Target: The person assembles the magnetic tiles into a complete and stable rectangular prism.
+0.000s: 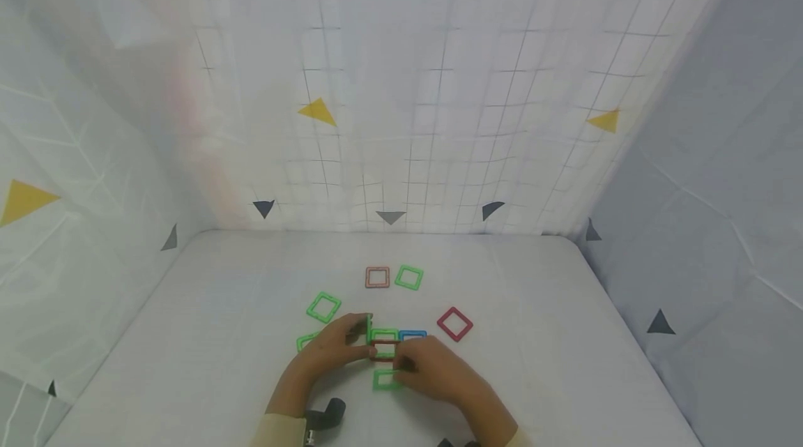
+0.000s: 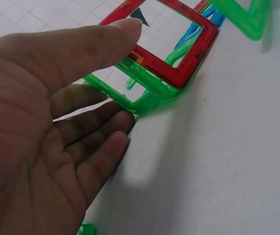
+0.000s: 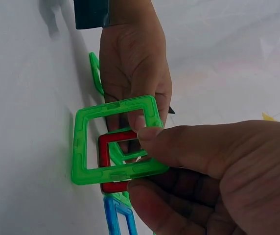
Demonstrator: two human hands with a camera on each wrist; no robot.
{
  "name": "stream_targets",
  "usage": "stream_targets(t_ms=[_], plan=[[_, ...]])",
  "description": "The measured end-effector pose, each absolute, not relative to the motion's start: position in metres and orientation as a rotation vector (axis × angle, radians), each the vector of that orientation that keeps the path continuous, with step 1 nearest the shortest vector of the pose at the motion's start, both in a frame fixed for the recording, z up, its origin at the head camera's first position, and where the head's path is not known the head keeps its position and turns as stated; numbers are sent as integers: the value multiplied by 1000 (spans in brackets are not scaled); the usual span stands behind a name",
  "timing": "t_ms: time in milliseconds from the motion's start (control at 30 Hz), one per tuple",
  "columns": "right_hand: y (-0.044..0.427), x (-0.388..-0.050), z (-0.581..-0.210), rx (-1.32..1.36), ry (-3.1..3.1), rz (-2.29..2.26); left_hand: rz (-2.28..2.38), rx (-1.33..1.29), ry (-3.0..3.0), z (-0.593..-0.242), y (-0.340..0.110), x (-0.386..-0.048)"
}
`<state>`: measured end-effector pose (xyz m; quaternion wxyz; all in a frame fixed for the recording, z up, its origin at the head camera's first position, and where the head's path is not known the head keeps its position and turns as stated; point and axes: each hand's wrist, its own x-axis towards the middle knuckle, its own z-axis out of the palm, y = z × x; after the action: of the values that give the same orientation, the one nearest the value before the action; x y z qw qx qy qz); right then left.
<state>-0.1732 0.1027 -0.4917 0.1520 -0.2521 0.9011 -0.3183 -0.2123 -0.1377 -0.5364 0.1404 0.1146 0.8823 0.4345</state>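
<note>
Square magnetic frames stand joined in front of the person: a red frame (image 2: 198, 63) faces the near side, with a green frame (image 2: 145, 100) at its left and a blue frame (image 3: 114, 215) beyond. The left hand (image 1: 332, 346) holds the red and green frames, its thumb on the red one and its fingers behind the green one. The right hand (image 1: 436, 370) pinches a separate green frame (image 3: 81, 142) at one side, between thumb and fingers. That frame is nearer the person than the red one; the right wrist view shows them overlapping.
Loose frames lie around on the white table (image 1: 552, 335): a pale red one (image 1: 378, 286) and a green one (image 1: 401, 285) at the back, a dark red one (image 1: 464, 332) at right, green ones (image 1: 311, 312) at left. White sheeting (image 1: 389, 154) surrounds the table on three sides.
</note>
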Motion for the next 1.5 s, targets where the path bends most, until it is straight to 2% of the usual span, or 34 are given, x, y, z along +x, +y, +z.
stream_targets(t_ms=[533,1500], plan=[[111,-176,-487,-748,2582,-936,1258,343,2545,-535,-139,-211],[136,-188,-485,-542,2775,-808,1263,330,2546,-537,-137,-211]])
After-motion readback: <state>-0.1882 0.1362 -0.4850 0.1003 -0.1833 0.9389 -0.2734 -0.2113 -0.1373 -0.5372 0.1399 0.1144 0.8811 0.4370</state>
